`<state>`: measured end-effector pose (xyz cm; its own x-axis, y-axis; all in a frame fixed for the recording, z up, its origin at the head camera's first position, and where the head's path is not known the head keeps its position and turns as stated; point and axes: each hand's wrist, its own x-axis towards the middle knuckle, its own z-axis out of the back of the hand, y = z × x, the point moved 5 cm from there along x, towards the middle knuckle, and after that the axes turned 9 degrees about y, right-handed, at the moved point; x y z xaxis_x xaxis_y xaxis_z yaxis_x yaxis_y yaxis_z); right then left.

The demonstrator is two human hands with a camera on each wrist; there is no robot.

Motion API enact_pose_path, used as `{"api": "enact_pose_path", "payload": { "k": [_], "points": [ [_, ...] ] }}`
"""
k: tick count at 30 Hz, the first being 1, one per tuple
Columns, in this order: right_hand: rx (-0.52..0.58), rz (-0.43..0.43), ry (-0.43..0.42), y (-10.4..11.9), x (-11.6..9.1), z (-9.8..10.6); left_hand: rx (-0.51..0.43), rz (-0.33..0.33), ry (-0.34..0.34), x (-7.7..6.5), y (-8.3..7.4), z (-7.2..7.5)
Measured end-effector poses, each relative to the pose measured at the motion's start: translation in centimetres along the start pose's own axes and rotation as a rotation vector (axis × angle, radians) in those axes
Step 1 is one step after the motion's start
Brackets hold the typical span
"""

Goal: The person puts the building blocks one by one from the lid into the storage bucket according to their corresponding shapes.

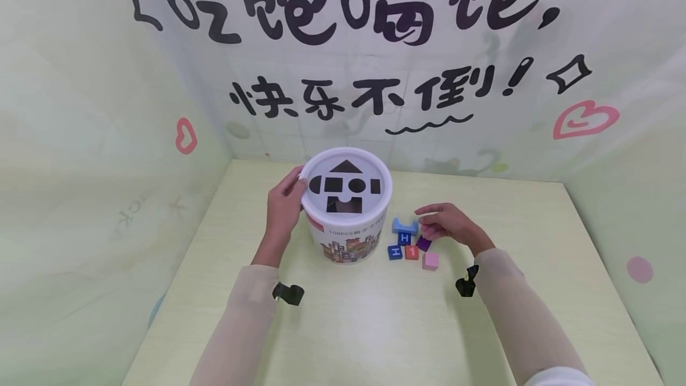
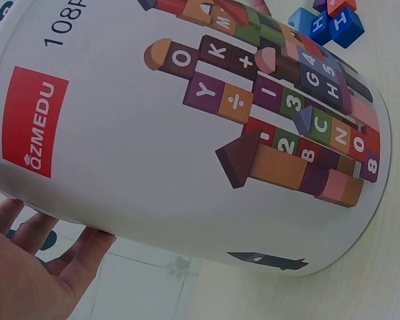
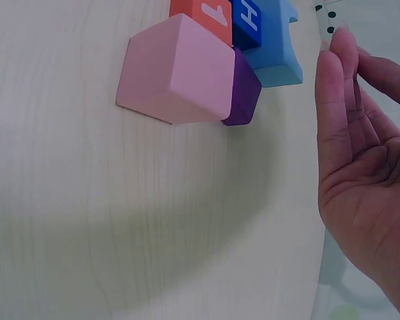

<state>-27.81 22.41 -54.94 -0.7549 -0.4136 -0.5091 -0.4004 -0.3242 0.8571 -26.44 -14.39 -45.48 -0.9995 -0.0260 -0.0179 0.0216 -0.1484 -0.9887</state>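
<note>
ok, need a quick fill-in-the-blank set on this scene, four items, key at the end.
1. The person's ____ hand touches the printed white toy-block bucket.
2. In the bucket's lid, the cutout farthest from the person is shaped like a ____.
3. Both dark blue cubes show the letter ____ in white.
4. The orange-red cube beside them shows the digit ____.

Missing words: left; triangle; H; 1

You're working in bright, diffuse light | tabletop (image 1: 370, 323) is showing pale glare | your right sleeve (image 1: 527, 314) is casting soft shadow | wrist views are looking dimmer
</note>
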Motion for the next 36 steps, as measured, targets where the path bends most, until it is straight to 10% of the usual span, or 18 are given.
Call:
{"api": "enact_pose_path", "payload": {
  "k": [36],
  "points": [
    [-0.147, -0.087, 0.013, -2.0, 1.5, -1.2, -0.003, 0.008, 0.003, -0.1, -0.4, 0.0]
  ]
}}
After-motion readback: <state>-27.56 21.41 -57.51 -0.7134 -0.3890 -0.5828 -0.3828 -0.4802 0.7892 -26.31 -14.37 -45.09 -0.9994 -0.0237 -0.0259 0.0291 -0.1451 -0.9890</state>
